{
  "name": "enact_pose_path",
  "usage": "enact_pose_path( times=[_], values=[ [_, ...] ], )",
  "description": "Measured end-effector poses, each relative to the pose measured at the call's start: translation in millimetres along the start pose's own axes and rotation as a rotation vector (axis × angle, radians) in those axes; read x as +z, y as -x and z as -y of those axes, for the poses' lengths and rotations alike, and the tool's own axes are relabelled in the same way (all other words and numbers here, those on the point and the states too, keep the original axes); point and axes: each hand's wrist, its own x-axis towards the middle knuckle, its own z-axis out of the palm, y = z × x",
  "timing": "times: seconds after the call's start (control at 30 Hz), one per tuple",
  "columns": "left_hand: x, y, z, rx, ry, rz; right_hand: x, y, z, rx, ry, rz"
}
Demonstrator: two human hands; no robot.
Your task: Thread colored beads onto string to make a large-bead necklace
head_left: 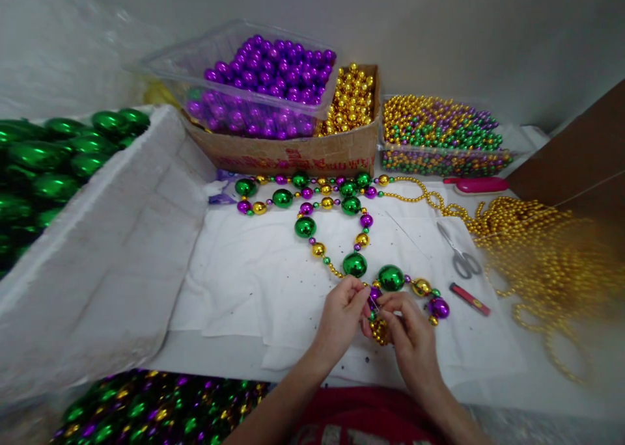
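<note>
A bead garland of shiny green, purple and gold balls winds over a white cloth. At its near end my left hand is closed in a pinch. Close beside it on the right, my right hand pinches too. A thin pale thread of the garland runs between the fingertips, in front of a purple ball. Small gold beads hang between the two hands. Just beyond my right hand lie a large green ball and a purple ball. The fingertips partly hide the thread.
Scissors, a red lighter and a needle-like wire lie rightward. Gold bead strands heap beyond. Behind stand a clear tub of purple balls, a cardboard box and a bead tray. A foam box stands left.
</note>
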Motion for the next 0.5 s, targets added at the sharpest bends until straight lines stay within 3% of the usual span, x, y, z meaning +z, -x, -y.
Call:
enact_pose_path(
  times=[0.13, 0.33, 0.5],
  values=[
    [6.3, -0.4, 1.9, 0.006, -0.092, -0.084, -0.1, 4.5, 2.0, -0.193, 0.095, 0.046],
    [5.8, -1.7, -3.7, -0.036, -0.100, -0.093, -3.0, 3.5, -0.9, -0.487, 0.298, 0.118],
    [3.9, -3.2, -3.9, -0.036, -0.051, -0.081, -3.6, 1.3, 0.5, -0.510, 0.423, 0.036]
  ],
)
